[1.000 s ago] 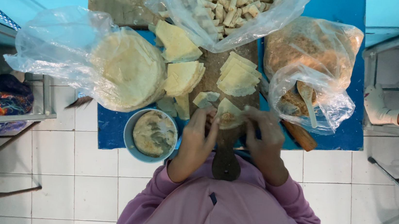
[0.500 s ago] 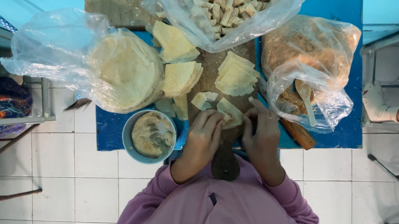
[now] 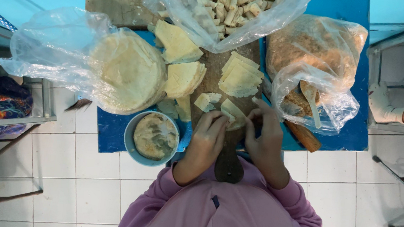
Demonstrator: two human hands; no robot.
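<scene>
My left hand and my right hand meet over a wooden cutting board. Both pinch a small pale wrapper piece between their fingertips, and it looks partly folded. Another small folded piece lies just left of it on the board. Stacks of cut wrapper wedges lie farther up the board. Its handle points toward my body, between my wrists.
A plastic bag of round wrappers sits at left, a bag of rolled pieces at top, and a bag of crumbly filling with a spoon at right. A bowl of paste stands by my left wrist. Another person's covered limb shows at far right.
My fingers have shifted slightly on the wrapper piece, closing in over it. Both hands stay in the same place above the board.
</scene>
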